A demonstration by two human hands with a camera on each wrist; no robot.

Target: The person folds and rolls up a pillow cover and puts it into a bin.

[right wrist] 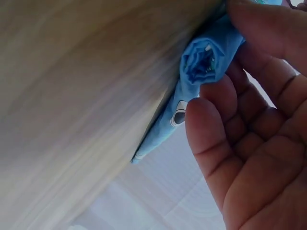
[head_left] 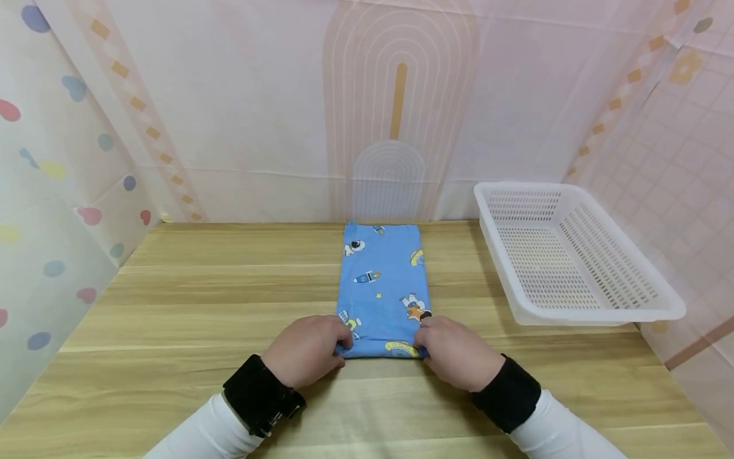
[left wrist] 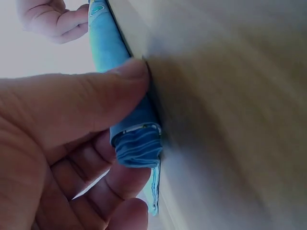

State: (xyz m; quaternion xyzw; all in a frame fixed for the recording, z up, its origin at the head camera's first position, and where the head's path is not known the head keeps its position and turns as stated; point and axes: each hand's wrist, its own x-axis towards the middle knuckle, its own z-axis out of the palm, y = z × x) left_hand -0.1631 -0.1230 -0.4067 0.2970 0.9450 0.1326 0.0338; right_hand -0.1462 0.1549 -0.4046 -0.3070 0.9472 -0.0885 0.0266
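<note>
A blue cloth (head_left: 383, 287) printed with rockets and astronauts lies lengthwise on the wooden table, its near end rolled up. My left hand (head_left: 308, 349) grips the left end of the roll, thumb on the near side and fingers over the top. At the right end, my right hand (head_left: 459, 352) holds the roll between thumb and fingers. Stacked folds show at the end of the rolled cloth (left wrist: 139, 147) in the left wrist view. From the right wrist, the rolled cloth (right wrist: 204, 60) shows a spiral end, with a flat layer stretching away along the table.
A white perforated plastic basket (head_left: 516, 306) stands at the right rear of the wooden table (head_left: 218, 287). Patterned sheets (head_left: 258, 115) hang behind the table and along both sides. Black bands (head_left: 255, 389) circle both wrists over white sleeves.
</note>
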